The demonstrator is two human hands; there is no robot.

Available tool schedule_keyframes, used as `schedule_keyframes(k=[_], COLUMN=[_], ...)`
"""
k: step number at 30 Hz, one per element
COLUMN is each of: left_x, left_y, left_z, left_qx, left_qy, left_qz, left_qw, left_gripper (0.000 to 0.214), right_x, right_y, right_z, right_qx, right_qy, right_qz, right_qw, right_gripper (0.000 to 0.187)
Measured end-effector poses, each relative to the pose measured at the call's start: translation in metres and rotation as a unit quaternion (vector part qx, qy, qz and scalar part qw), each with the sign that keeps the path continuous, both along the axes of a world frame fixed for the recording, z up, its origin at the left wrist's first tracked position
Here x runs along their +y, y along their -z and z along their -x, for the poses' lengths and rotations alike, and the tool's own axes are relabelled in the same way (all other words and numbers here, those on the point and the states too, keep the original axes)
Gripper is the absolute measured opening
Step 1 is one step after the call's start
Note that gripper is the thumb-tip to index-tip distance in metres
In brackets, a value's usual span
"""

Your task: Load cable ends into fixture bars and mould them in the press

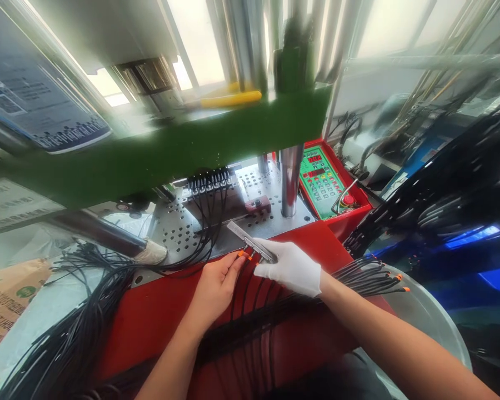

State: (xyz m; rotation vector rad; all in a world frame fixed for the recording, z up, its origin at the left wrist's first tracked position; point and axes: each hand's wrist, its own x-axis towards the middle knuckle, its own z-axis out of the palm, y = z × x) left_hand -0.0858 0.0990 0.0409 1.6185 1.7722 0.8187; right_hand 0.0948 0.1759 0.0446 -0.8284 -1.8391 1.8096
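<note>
My bare left hand (216,283) pinches the orange tip of a black cable (242,254) on the red machine table (158,311). My right hand (291,266), in a white glove, grips a flat metal bar (250,241) that points up and left toward the perforated steel plate (175,228). The orange tip sits right at the bar's near end. More black cables run from under both hands toward me. A row of black cables (210,183) is plugged into a block at the back of the plate.
A green press frame (170,144) hangs overhead, with a steel column (290,178). A green and red control panel (323,180) stands at the right. Orange-tipped cables (379,278) lie at the right, a big cable bundle (75,328) at the left, beside a cardboard box (8,294).
</note>
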Motion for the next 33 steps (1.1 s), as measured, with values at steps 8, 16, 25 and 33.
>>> schedule_keyframes(k=[8, 16, 25, 33], left_x=[-0.002, -0.005, 0.001, -0.007], left_y=[0.006, 0.005, 0.012, -0.010], left_z=[-0.004, -0.008, -0.005, 0.021], left_qx=[0.092, 0.126, 0.111, -0.033], left_qy=[-0.012, -0.014, -0.002, -0.061], left_qz=[-0.027, -0.048, -0.035, -0.003], left_qw=[0.995, 0.991, 0.993, 0.998], left_gripper=[0.026, 0.029, 0.033, 0.049], right_x=[-0.001, -0.005, -0.005, -0.004], right_y=[0.026, 0.017, 0.012, 0.020], right_z=[0.002, 0.001, 0.004, 0.001], right_qx=[-0.053, -0.059, -0.073, -0.235], right_qy=[0.028, 0.008, -0.006, -0.029], right_qz=[-0.086, -0.090, -0.037, 0.006], right_qw=[0.994, 0.994, 0.997, 0.972], right_gripper=[0.058, 0.057, 0.056, 0.036])
